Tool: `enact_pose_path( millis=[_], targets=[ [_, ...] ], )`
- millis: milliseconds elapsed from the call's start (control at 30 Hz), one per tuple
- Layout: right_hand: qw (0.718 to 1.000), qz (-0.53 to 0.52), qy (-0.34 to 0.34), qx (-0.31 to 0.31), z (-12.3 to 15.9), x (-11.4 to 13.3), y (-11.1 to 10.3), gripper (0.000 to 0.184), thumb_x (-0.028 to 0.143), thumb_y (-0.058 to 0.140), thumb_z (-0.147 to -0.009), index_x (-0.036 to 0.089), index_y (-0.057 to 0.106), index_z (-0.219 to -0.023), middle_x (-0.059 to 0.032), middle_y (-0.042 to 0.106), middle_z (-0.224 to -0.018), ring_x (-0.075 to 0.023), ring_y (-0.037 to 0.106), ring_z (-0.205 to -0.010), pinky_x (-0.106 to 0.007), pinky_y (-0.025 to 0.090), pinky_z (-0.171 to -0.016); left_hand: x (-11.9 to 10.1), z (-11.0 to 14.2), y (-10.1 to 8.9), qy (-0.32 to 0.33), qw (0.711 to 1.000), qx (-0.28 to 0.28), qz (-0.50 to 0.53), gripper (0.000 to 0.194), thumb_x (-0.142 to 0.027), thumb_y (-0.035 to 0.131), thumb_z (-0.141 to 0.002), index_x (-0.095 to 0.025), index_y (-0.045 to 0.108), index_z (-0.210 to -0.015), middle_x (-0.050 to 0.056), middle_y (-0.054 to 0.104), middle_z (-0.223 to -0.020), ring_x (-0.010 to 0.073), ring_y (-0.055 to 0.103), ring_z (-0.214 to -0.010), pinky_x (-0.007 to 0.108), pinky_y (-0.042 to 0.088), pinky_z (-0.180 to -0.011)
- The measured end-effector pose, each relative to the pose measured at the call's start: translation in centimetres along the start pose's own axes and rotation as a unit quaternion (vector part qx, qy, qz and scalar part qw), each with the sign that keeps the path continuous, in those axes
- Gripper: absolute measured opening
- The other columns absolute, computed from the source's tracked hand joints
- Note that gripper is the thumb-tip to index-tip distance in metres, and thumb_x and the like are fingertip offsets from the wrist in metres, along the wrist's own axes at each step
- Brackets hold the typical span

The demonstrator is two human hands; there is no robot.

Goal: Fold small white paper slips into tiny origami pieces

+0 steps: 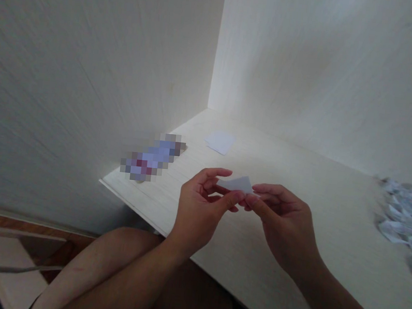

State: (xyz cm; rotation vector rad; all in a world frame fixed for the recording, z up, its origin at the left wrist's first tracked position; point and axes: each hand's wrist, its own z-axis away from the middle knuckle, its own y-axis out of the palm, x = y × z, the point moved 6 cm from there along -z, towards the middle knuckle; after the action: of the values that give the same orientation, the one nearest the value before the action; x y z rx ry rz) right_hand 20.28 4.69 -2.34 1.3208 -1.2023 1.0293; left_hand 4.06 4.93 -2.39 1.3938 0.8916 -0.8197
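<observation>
Above the pale desk (288,167), both hands pinch one small piece of white paper (238,183). My left hand (203,205) grips its left and lower side, with the thumb in front and the index finger lifted along the top. My right hand (283,220) has its thumb and fingertips closed on the lower right corner. The two thumbs nearly meet at the paper's bottom edge, and part of the sheet is hidden behind the fingers. Beyond my hands, a few flat white paper pieces (220,142) lie on the desk.
A heap of folded or crumpled paper pieces (409,213) lies at the right. A blurred-out item (154,158) rests by the left wall panel (108,67). The desk's front edge runs above my knees. A back panel (308,77) closes off the far side.
</observation>
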Motion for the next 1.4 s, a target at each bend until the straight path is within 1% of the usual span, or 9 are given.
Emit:
enact_pose_path(
  millis=[300,500,600,800,933,1033,1167,1233,1400],
  targets=[
    [1.000,0.014,-0.003,0.019,-0.6,0.2,-0.5,0.025,0.032,0.095,-0.070,0.024,0.078,-0.087,0.0000,0.078,-0.069,-0.0166,0.076,-0.065,-0.029,0.064,-0.069,-0.4,-0.6,-1.3,0.015,1.000,0.004,-0.003,0.034,-0.027,0.093,-0.069,-0.017,0.071,-0.093,-0.004,0.069,-0.065,0.0160,0.073,-0.061,0.018,0.052,-0.043],
    [0.999,0.030,-0.015,0.017,-0.6,0.4,-0.6,0.024,0.033,0.094,-0.071,0.025,0.078,-0.088,-0.0002,0.079,-0.068,-0.0173,0.076,-0.065,-0.029,0.064,-0.068,-0.2,-0.4,-1.3,0.009,1.000,0.003,0.020,0.033,-0.030,0.092,-0.072,-0.017,0.071,-0.095,-0.004,0.069,-0.070,0.0160,0.074,-0.061,0.019,0.054,-0.045],
    [0.998,0.059,-0.024,0.002,-0.4,0.8,-0.6,0.022,0.033,0.094,-0.072,0.025,0.079,-0.087,-0.0016,0.080,-0.071,-0.0186,0.077,-0.067,-0.030,0.065,-0.068,0.3,-0.2,-1.0,-0.021,0.997,-0.001,0.068,0.033,-0.029,0.093,-0.072,-0.016,0.074,-0.096,-0.002,0.071,-0.073,0.0147,0.074,-0.062,0.019,0.056,-0.048],
    [0.988,0.129,-0.075,-0.030,-0.1,1.7,-0.6,0.013,0.031,0.090,-0.076,0.026,0.080,-0.082,-0.0023,0.081,-0.075,-0.0206,0.077,-0.070,-0.034,0.066,-0.068,1.0,0.0,-0.3,-0.099,0.987,0.009,0.129,0.031,-0.032,0.094,-0.072,-0.013,0.073,-0.084,0.002,0.071,-0.075,0.0121,0.071,-0.070,0.021,0.061,-0.063],
    [0.980,0.165,-0.101,-0.043,-0.1,2.0,-0.7,0.010,0.030,0.089,-0.077,0.027,0.080,-0.081,-0.0016,0.080,-0.077,-0.0197,0.075,-0.070,-0.033,0.064,-0.066,1.0,0.3,-0.1,-0.117,0.987,0.036,0.102,0.031,-0.038,0.090,-0.077,-0.014,0.070,-0.082,-0.004,0.062,-0.063,0.0068,0.057,-0.051,0.018,0.053,-0.049],
    [0.983,0.157,-0.096,-0.028,-0.3,1.8,-0.8,0.010,0.031,0.088,-0.079,0.029,0.079,-0.082,-0.0012,0.079,-0.077,-0.0201,0.073,-0.072,-0.035,0.063,-0.069,1.1,0.5,0.1,-0.135,0.984,0.062,0.100,0.030,-0.040,0.086,-0.082,-0.016,0.069,-0.088,-0.002,0.068,-0.070,0.0085,0.060,-0.048,0.019,0.051,-0.044],
    [0.993,0.094,-0.072,0.020,-0.6,1.3,-0.8,0.009,0.035,0.088,-0.080,0.031,0.080,-0.081,-0.0017,0.078,-0.089,-0.0195,0.071,-0.078,-0.038,0.062,-0.078,1.0,0.6,0.2,-0.138,0.977,0.091,0.133,0.022,-0.033,0.084,-0.086,-0.016,0.071,-0.087,0.003,0.077,-0.081,0.0132,0.073,-0.065,0.022,0.061,-0.057],
    [0.997,0.046,-0.045,0.051,-0.8,0.8,-0.7,0.011,0.037,0.089,-0.078,0.030,0.080,-0.080,-0.0013,0.076,-0.091,-0.0170,0.068,-0.076,-0.035,0.060,-0.074,0.8,0.6,0.2,-0.137,0.973,0.111,0.147,0.017,-0.029,0.082,-0.088,-0.015,0.072,-0.085,0.003,0.076,-0.078,0.0136,0.075,-0.068,0.023,0.063,-0.062],
    [0.991,-0.043,0.037,0.124,-0.9,-0.1,-0.1,0.020,0.042,0.092,-0.076,0.028,0.080,-0.083,0.0023,0.067,-0.070,-0.0136,0.060,-0.063,-0.028,0.051,-0.059,0.0,0.7,0.2,-0.137,0.965,0.160,0.158,0.011,-0.022,0.078,-0.091,-0.015,0.073,-0.084,0.003,0.076,-0.075,0.0131,0.074,-0.066,0.024,0.064,-0.066]
  ],
)
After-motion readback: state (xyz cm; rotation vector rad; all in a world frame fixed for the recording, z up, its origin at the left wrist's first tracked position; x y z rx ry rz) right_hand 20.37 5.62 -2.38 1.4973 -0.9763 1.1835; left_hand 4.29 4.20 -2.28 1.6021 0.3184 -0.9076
